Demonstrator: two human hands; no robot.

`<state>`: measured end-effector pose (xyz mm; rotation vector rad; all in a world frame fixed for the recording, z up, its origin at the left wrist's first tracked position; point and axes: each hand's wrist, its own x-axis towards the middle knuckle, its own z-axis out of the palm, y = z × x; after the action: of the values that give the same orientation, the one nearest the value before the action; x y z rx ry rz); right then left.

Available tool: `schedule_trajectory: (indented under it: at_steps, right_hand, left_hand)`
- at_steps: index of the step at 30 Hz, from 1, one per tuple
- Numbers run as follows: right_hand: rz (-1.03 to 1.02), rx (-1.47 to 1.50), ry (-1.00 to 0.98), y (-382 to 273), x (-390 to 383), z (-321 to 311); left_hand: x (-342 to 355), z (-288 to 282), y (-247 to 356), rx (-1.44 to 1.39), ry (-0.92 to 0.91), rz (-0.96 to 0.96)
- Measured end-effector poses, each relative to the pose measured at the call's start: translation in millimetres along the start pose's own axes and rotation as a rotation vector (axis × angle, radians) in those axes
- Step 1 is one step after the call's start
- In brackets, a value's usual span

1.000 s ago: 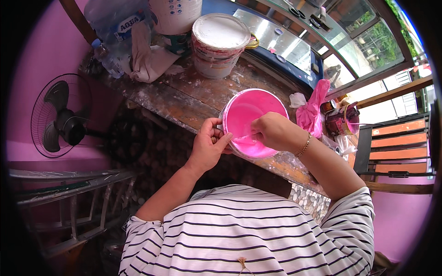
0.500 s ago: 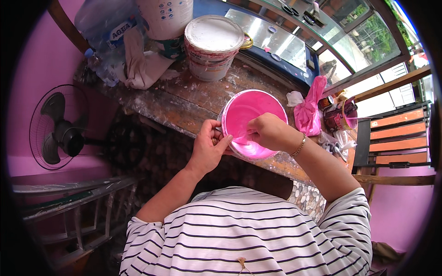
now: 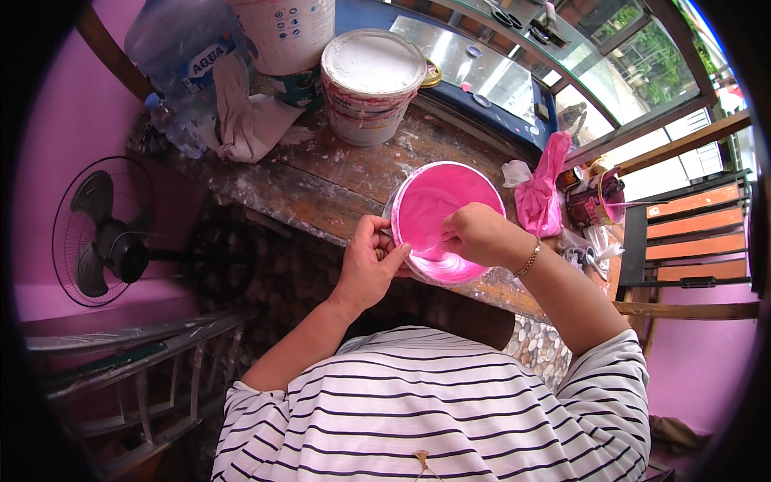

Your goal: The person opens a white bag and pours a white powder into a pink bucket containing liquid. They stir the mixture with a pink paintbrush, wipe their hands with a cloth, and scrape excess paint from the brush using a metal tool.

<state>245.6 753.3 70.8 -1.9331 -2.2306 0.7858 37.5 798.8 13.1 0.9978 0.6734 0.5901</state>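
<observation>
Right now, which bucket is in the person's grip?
The pink-lined bucket, its rim held by the left hand. No hand touches the white-topped bucket or the tall white bucket.

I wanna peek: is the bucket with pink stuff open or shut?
Open: the bucket has no lid on, and the right hand reaches inside.

Bucket [image 3: 422, 193]: plastic, smooth rim, pink-coated inner wall. Paint [image 3: 456, 268] in it wet, glossy. Tabletop [image 3: 321, 191]: wood, rough, worn, paint-spattered. Knotted pink bag [image 3: 538, 202]: thin plastic, crinkled, slight sheen. Bracelet [image 3: 529, 259]: shiny metal. Striped shirt [image 3: 458, 402]: soft matt cloth. Ladder [image 3: 144, 402]: scuffed metal.
</observation>
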Motion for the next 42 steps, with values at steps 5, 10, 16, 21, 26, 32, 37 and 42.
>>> schedule_trajectory:
  at_steps: [5,10,16,21,26,32,37,42]
  right_hand:
    - [0.181,-0.058,0.267,8.9,3.0,3.9]
    - [0.052,0.047,0.201,-11.5,16.7,18.3]
    - [0.172,-0.073,0.087,12.4,-7.0,-8.4]
    - [0.179,0.013,0.296,-8.0,16.9,11.6]
    - [-0.002,0.084,0.042,-8.4,8.6,10.4]
    - [0.258,-0.102,0.187,4.5,-4.1,-9.2]
    - [0.145,0.039,0.223,-9.2,19.2,20.6]
    - [0.054,0.077,0.016,-1.9,0.6,1.6]
  left_hand:
    - [1.5,-0.3,-0.8,-0.006,-0.039,0.011]
    - [4.7,-0.1,3.3,-0.006,-0.04,-0.013]
    - [2.0,-1.7,3.5,-0.009,-0.052,-0.01]
    - [6.6,-2.1,5.1,-0.016,-0.072,-0.029]
    - [6.3,-7.3,5.5,-0.016,-0.111,-0.065]
    - [8.0,-5.1,4.5,-0.043,-0.103,-0.032]
    - [10.1,-4.8,8.0,-0.035,-0.107,-0.059]
    - [7.4,-6.2,6.2,-0.061,-0.099,-0.061]
